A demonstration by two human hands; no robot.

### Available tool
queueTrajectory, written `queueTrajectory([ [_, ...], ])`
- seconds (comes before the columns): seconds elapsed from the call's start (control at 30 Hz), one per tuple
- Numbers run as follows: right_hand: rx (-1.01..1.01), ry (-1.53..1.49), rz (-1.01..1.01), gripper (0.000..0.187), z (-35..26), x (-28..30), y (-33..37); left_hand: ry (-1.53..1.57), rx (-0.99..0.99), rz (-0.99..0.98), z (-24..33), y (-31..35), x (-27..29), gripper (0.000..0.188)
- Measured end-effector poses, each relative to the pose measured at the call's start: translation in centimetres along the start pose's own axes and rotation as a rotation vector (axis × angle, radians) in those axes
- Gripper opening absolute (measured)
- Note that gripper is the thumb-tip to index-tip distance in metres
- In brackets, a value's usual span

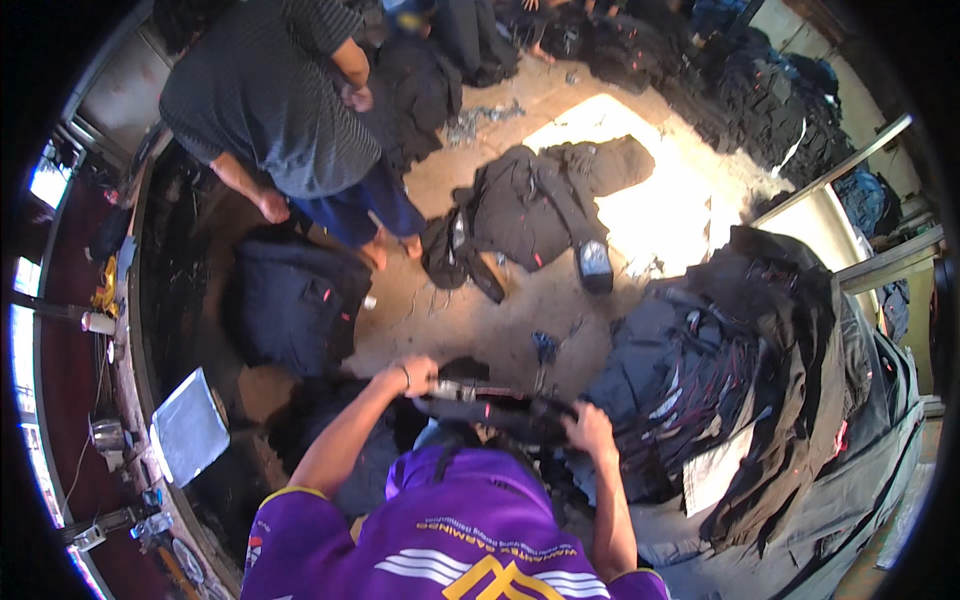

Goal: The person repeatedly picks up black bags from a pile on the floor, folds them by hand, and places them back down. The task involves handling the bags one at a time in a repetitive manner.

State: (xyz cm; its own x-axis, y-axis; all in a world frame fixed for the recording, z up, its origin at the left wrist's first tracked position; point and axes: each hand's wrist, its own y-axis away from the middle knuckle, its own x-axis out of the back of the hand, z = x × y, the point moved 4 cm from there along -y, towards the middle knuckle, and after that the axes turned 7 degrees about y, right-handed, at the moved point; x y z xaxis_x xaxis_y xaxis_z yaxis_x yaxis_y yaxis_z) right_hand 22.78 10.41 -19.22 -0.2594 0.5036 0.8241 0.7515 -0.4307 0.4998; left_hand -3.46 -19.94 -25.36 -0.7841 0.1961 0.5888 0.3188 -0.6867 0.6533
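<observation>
Black garment (512, 414) stretches crosswise between left hand (418, 377) and right hand (591, 432), both curled tightly onto its ends (right hand nearer the garment pile (660, 365)).

Two wearer's hands (421, 376), one dark wristband (406, 376).

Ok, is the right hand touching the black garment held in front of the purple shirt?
Touching. The head view shows the right hand with its fingers against the right end of the black garment.
</observation>
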Motion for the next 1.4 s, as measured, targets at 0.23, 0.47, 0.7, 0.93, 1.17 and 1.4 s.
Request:
queueTrajectory([
  [0.23, -0.032, -0.17, 0.385, 0.042, -2.3, 8.7, 1.0, 0.654, -0.267, -0.219, 4.3, 3.3, 6.7, 0.048],
  [0.47, 0.016, -0.22, 0.493, 0.035, -3.2, 13.0, 2.6, 0.598, -0.333, -0.181, 8.0, 6.2, 10.2, 0.061],
  [0.7, 0.025, -0.315, 0.59, 0.03, -4.0, 14.6, 3.7, 0.796, -0.377, -0.131, 9.1, 7.4, 10.3, 0.072],
  [0.93, -0.025, -0.279, 0.459, 0.028, -2.6, 13.2, 3.5, 0.458, -0.264, 0.106, 7.5, 6.5, 9.4, 0.055],
  [1.17, -0.008, -0.03, 0.226, 0.031, 1.5, 11.1, -7.3, -0.114, -0.077, 0.154, 4.5, 0.2, 14.5, 0.035],
  [1.4, 0.185, -0.046, 1.0, 0.04, -3.8, 34.1, 2.3, -0.175, -0.454, 1.154, 17.2, 11.8, 31.6, 0.042],
])
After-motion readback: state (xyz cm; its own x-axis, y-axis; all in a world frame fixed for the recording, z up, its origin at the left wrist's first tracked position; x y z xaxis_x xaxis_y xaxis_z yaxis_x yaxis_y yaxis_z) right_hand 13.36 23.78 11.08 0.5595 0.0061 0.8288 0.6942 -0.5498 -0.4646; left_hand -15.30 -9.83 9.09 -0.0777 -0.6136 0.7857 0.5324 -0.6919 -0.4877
